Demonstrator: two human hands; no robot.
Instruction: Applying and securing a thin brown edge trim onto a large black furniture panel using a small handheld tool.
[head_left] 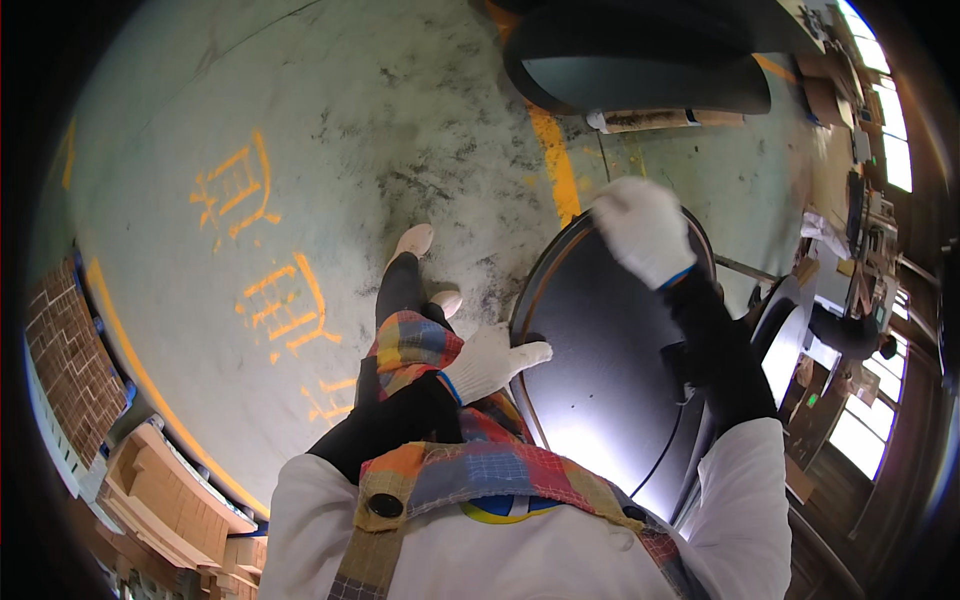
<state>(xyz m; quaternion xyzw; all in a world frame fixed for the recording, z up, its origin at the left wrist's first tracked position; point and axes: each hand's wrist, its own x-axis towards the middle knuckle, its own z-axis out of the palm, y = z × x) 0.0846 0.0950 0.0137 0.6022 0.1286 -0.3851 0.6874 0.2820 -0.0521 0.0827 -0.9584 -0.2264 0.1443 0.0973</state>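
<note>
Plainly, a large black oval board [600,320] was just right of the middle of the frame, its shiny lower end near the checked apron [475,480]. The left hand [482,366], in a white glove, held the board's left edge, its grip closed there with the thumb laid over the face. The right hand [643,232], also gloved, was blurred at the board's top edge, so I could not tell whether its grip was wide or narrow. Another black curved piece [645,85] was at the upper right, and brown cardboard [180,490] sat at the lower left.
</note>
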